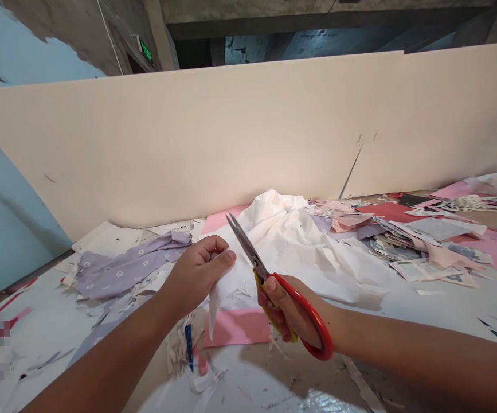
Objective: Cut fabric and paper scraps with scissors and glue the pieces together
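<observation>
My left hand (197,272) is closed in a pinch on a narrow white strip of cloth (214,304) that hangs down from its fingers. My right hand (289,312) grips red-and-yellow-handled scissors (274,287), fingers through the handle loops. The steel blades point up and left, tips just right of my left thumb, and look nearly closed. A crumpled white cloth (286,241) lies on the table just behind both hands.
A lilac flower-print cloth (132,265) lies at the left. Pink paper (239,327) sits under the hands. Printed paper scraps and pink sheets (424,252) cover the right side. A tall beige board (248,132) stands along the back of the table.
</observation>
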`<state>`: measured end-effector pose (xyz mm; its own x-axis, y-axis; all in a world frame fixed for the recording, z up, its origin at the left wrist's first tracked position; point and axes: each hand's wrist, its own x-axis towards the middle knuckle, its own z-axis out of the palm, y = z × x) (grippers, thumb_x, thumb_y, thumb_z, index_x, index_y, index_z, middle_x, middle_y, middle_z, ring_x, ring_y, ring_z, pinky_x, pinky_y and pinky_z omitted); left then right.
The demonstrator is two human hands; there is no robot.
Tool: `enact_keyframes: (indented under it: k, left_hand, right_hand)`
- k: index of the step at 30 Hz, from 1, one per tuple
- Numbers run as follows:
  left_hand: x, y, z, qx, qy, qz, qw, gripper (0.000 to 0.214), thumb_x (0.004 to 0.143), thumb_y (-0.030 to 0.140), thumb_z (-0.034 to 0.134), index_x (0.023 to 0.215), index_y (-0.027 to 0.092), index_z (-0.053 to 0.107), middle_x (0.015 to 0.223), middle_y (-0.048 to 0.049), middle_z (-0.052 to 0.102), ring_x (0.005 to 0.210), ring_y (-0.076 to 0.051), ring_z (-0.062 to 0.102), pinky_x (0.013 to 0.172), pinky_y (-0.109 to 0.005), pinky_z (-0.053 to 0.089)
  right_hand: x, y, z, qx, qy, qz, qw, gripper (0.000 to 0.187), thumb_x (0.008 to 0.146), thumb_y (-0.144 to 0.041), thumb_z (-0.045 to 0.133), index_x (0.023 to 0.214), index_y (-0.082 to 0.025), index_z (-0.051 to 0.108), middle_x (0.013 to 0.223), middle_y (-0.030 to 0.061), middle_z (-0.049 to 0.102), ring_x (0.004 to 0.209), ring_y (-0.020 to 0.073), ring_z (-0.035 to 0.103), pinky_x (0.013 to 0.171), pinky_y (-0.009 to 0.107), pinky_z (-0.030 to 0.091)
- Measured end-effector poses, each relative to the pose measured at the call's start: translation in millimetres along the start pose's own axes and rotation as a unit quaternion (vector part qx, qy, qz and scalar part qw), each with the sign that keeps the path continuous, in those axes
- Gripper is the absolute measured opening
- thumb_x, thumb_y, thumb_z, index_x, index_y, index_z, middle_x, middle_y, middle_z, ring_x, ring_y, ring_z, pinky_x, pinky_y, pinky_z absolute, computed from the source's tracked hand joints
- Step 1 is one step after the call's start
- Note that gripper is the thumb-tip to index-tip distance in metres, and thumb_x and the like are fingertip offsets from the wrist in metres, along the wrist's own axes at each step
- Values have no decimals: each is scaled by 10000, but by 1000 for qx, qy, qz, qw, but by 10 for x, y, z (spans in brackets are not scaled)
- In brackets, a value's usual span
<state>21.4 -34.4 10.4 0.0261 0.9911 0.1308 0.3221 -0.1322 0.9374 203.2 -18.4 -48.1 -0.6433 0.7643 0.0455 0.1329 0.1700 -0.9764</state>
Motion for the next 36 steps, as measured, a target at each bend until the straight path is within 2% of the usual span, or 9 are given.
enact_keyframes:
  k: [4,6,11,13,17,22,26,30,36]
  left_hand:
    - [-16,-96,85,67,-55,37,996,239,763,421,519,699,194,479,590,70,449,515,-69,379,490,-181,307]
    - [-39,-117,130,88,-93,39,991,258,768,439,508,703,190,494,606,65,441,537,-72,368,501,-184,301]
    - [-62,-109,170,55,-103,16,993,251,760,428,521,697,185,499,582,65,433,502,-69,357,472,-187,288]
    - [-53,-87,151,14,-81,9,997,237,754,411,533,690,187,492,576,64,454,492,-69,382,469,-186,303]
    - [-38,-16,72,-56,-21,2,998,218,726,386,565,673,190,486,532,70,468,449,-65,397,440,-177,314]
    - [-35,61,-22,-63,35,6,997,213,701,368,585,634,187,494,481,70,461,415,-61,385,407,-170,307]
    - [-26,59,-42,-66,30,4,997,218,704,369,589,640,183,495,494,64,464,426,-63,391,417,-176,316]
    - [-19,38,-34,-62,15,3,998,214,705,363,595,645,179,502,516,60,472,442,-62,400,428,-177,312]
    - [-20,54,-8,-68,14,-2,998,217,690,367,595,632,178,504,504,57,476,433,-69,403,426,-183,317]
  right_hand:
    - [60,-5,-13,100,17,-2,995,416,747,-576,503,752,-163,453,602,-22,504,540,120,568,542,254,468]
    - [82,-13,-26,125,22,-1,992,373,719,-517,581,772,-170,456,656,-29,501,582,127,588,591,280,490]
    - [85,4,-35,185,23,7,982,369,734,-527,550,781,-186,417,686,-25,504,584,135,587,599,312,490]
    - [59,1,-41,141,13,-10,990,416,733,-578,514,798,-175,434,700,1,531,641,153,589,639,318,476]
    - [-13,-46,-72,-36,-12,-80,996,514,722,-660,443,825,-157,472,775,44,534,737,170,526,661,302,438]
    - [-42,-72,-80,-121,-75,-131,981,575,777,-700,207,697,-172,419,662,11,445,618,126,439,571,261,385]
    - [-44,-64,-57,-156,-55,-170,971,591,800,-680,107,664,-176,383,586,-13,380,545,107,370,544,261,344]
    - [-59,-69,-46,-177,-45,-165,969,600,796,-686,127,804,-169,431,610,-15,387,522,101,343,497,249,307]
    - [-67,-73,-42,-200,-35,-148,968,614,801,-680,118,828,-167,456,607,-14,389,521,100,337,492,244,299]
